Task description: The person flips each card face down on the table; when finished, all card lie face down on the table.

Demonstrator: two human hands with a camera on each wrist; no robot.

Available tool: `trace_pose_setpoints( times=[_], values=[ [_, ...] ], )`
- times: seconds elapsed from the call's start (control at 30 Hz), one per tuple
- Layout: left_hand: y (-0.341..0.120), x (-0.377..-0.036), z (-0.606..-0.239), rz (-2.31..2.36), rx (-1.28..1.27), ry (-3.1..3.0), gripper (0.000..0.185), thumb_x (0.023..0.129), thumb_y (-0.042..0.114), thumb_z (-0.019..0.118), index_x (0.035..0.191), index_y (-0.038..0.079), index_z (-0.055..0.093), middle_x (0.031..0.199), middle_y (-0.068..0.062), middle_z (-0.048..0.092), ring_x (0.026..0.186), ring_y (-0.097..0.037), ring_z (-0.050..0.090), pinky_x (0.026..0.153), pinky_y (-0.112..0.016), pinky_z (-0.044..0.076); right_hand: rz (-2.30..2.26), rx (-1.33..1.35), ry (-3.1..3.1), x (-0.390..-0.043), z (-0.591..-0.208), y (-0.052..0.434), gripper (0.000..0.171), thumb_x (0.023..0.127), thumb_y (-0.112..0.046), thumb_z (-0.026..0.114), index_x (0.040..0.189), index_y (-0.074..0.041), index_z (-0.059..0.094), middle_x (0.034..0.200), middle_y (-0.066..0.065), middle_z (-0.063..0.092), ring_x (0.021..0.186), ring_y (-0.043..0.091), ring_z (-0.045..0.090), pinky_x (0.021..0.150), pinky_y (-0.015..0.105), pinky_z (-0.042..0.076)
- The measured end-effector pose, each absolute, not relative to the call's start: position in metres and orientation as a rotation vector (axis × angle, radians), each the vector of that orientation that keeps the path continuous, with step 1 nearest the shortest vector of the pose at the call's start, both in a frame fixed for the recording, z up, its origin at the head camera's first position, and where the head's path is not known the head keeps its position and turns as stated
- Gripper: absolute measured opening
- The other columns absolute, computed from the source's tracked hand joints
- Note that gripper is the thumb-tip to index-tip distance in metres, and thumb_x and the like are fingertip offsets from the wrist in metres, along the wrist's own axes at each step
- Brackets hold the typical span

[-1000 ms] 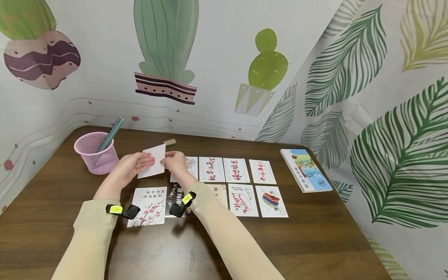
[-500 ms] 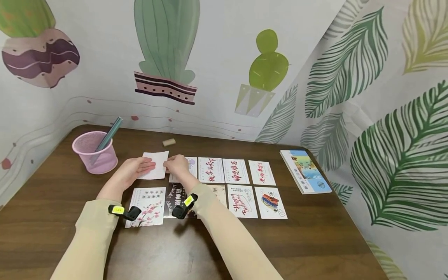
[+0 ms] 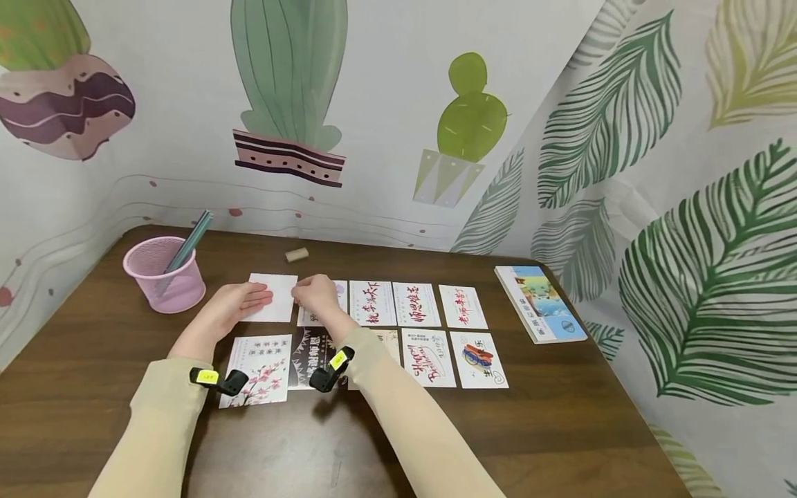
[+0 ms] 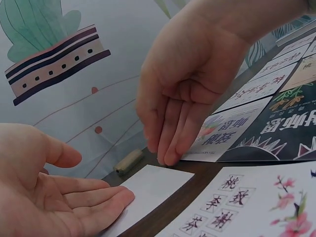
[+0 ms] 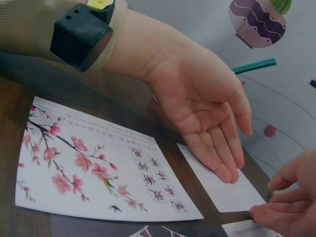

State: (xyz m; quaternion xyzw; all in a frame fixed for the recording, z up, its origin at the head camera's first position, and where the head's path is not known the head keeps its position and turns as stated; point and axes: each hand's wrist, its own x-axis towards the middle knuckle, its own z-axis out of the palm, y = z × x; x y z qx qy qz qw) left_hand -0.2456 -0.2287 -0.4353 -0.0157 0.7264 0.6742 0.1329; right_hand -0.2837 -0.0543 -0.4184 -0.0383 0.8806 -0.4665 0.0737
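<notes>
A blank white card [image 3: 283,308] lies flat on the table at the left end of the back row of cards. My left hand [image 3: 239,304] rests straight fingers on its left side, palm turned inward, as the right wrist view also shows. At the card's right edge, my right hand [image 3: 316,294] points its fingers down, fingertips right by the corner in the left wrist view [image 4: 180,103]. Nearer me lies a card with pink blossoms [image 5: 79,168]. Partly covered by my right hand is a card with purple print [image 3: 340,290]; beside the blossom card sits a black card [image 3: 305,356].
Several printed cards [image 3: 417,304] form two rows toward the right. A pink mesh pen cup [image 3: 177,287] with green pencils stands at the left. Behind the blank card lies a small tan stub [image 3: 297,254]. A white and blue booklet [image 3: 542,304] is at the far right.
The blank white card, held up and tilted between both hands one second ago, has come down flat onto the table. My right hand has drawn slightly back to its edge.
</notes>
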Motion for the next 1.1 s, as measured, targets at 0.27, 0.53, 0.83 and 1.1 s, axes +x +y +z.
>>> trace_pose_setpoints(
  times=[0.27,0.53,0.83,1.1],
  values=[
    [-0.229,-0.245,-0.432,2.059,-0.031,2.12,0.054,0.105,0.018,0.032,0.142,-0.02,0.022,0.145,-0.037,0.03,0.096,0.006,0.062,0.099,-0.018,0.048,-1.586,-0.131,2.523,-0.286,-0.417,-0.038,0.026,0.083,-0.005,0.063,0.107,-0.001,0.072,0.089,0.008,0.073,0.067,0.007,0.061,0.062,0.016,0.053],
    [-0.215,-0.244,-0.427,2.024,0.001,2.086,0.053,0.105,0.019,0.029,0.144,-0.016,0.023,0.145,-0.036,0.033,0.105,-0.003,0.062,0.104,-0.026,0.045,-1.607,-0.121,2.513,-0.293,-0.42,-0.002,0.029,0.086,-0.009,0.063,0.113,-0.001,0.069,0.099,0.011,0.072,0.08,0.017,0.068,0.069,0.022,0.056],
    [-0.19,-0.25,-0.432,1.988,-0.015,2.054,0.052,0.105,0.017,0.029,0.142,-0.02,0.023,0.143,-0.039,0.034,0.124,-0.027,0.054,0.102,-0.027,0.048,-1.546,-0.091,2.57,-0.294,-0.432,0.029,0.031,0.086,-0.012,0.061,0.114,-0.003,0.07,0.109,0.011,0.07,0.082,0.013,0.061,0.068,0.02,0.053],
    [-0.182,-0.251,-0.423,1.959,-0.029,2.049,0.053,0.104,0.018,0.025,0.141,-0.02,0.024,0.143,-0.039,0.033,0.135,-0.043,0.036,0.11,-0.036,0.04,-1.519,-0.05,2.58,-0.296,-0.427,0.033,0.028,0.086,-0.014,0.063,0.111,-0.004,0.071,0.107,0.01,0.07,0.083,0.015,0.061,0.068,0.021,0.053]
  ],
)
